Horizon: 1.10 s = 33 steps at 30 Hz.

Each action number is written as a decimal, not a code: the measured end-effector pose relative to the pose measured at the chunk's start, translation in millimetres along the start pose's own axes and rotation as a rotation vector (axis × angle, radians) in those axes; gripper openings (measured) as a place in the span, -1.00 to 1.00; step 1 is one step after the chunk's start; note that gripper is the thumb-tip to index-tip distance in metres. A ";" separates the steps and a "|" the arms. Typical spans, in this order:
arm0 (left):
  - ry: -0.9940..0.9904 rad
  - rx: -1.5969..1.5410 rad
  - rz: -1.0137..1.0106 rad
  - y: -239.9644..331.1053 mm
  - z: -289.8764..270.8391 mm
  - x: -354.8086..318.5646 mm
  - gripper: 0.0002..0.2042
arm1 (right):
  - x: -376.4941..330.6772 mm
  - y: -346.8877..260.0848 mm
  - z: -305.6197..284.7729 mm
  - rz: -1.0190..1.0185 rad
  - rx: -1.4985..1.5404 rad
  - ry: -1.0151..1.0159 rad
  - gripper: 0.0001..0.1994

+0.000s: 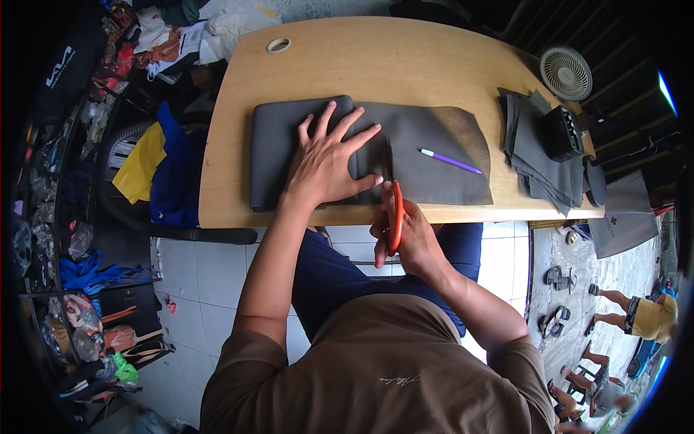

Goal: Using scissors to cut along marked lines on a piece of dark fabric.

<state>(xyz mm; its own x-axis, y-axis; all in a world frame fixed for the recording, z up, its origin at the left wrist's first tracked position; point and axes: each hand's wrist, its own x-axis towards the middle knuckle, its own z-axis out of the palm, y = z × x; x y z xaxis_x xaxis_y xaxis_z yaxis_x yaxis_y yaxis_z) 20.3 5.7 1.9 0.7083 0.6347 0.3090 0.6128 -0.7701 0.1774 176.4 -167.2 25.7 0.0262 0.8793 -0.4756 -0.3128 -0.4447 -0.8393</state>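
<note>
My left hand [325, 163] lies flat with fingers spread on a folded dark grey sheet [270, 155], pressing it to the wooden table [303, 69]. From under it, a single layer of dark grey material [434, 130] extends to the right, with a brownish stain near its far right corner. My right hand [419, 242], at the table's near edge, is closed around the orange handles of a pair of scissors [396, 224]. The dark blades point away from me at the material, just right of my left thumb. A purple pen [452, 161] with a white end rests on the sheet.
Loose dark sheets [531, 155] are piled at the table's right, beside a black holder [562, 134] and a round fan [566, 73]. A tape roll [278, 45] sits far left. Yellow cloth [139, 165] drapes a chair at left. People [640, 317] are at far right.
</note>
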 end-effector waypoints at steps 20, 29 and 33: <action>0.004 -0.009 -0.001 -0.9 -2.5 -1.0 -0.09 | 2.7 -0.2 -3.0 -0.022 0.016 -0.034 -0.20; -0.032 0.034 -0.014 1.3 -6.0 -1.6 -0.06 | 10.0 5.8 -6.5 -0.104 0.045 -0.041 0.01; -0.042 0.028 -0.018 2.8 -6.0 0.0 -0.07 | 19.1 1.5 -9.3 -0.037 0.051 -0.051 0.02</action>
<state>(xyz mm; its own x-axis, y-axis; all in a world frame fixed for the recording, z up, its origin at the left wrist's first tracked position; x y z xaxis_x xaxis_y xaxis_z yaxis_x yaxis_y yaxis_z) 20.0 3.2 8.1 0.7111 0.6508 0.2660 0.6345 -0.7570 0.1560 185.3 -152.7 12.9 -0.0093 0.9032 -0.4292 -0.3603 -0.4034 -0.8411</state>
